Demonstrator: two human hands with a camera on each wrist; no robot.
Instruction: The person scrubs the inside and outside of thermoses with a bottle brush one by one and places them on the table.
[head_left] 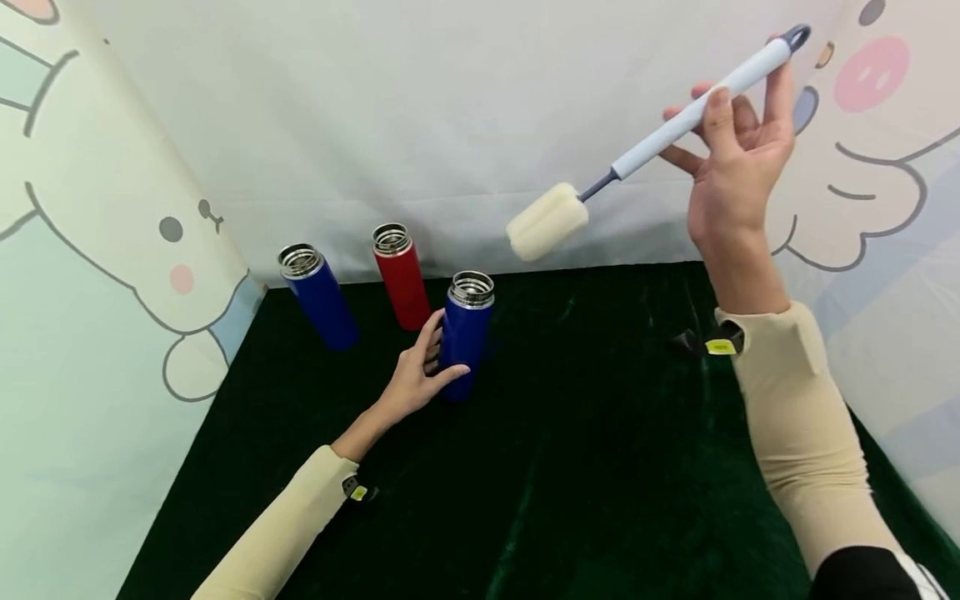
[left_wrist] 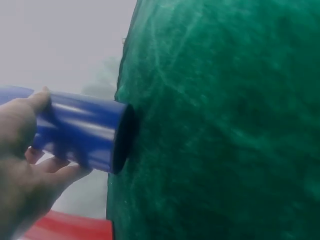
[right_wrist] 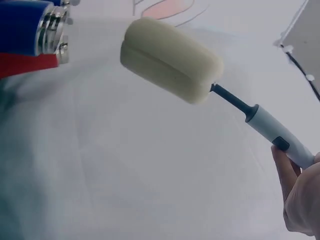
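Observation:
My left hand (head_left: 411,377) grips a blue bottle (head_left: 467,333) around its side, thumb in front and fingers behind. The bottle stands lidless, its silver threaded mouth facing up; in the left wrist view its base (left_wrist: 122,140) meets the green cloth. Raised at the upper right, my right hand (head_left: 738,167) pinches the pale blue handle of a sponge bottle brush (head_left: 675,125) between thumb and fingers. The brush slants down to the left, and its cream sponge head (head_left: 547,222) hangs in the air, above and to the right of that bottle's mouth.
A red bottle (head_left: 405,287) and a second blue bottle (head_left: 322,300), both lidless, stand behind and left of the held one. Dark green cloth (head_left: 585,467) covers the table. White curtain (head_left: 450,108) rises at the back, with cartoon-printed panels (head_left: 105,250) at the sides.

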